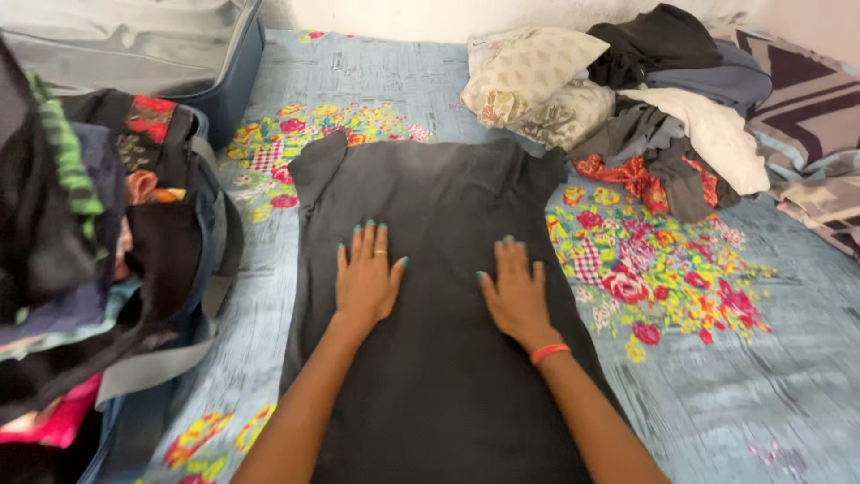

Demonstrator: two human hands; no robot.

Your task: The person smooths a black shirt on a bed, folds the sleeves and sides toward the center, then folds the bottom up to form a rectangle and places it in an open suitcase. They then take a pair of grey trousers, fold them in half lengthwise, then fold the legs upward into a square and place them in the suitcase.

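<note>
Pressing both hands flat on a dark shirt [439,296] spread across the bed [770,394].

The left hand [367,278] and the right hand [515,296] lie palm down side by side on the middle of the shirt, fingers spread wide and holding nothing, a small gap of cloth between them. The right wrist wears an orange band [549,353]. The shirt lies face down and smooth under the hands, its sleeves and neck beyond the fingertips, its hem running back towards the person. Left of the left hand stands an open suitcase [193,233] stuffed with clothes. Beyond the right hand, well apart, sits a heap of clothes [663,125] and patterned pillows [528,76]. The flowered sheet shows on either side.
</note>
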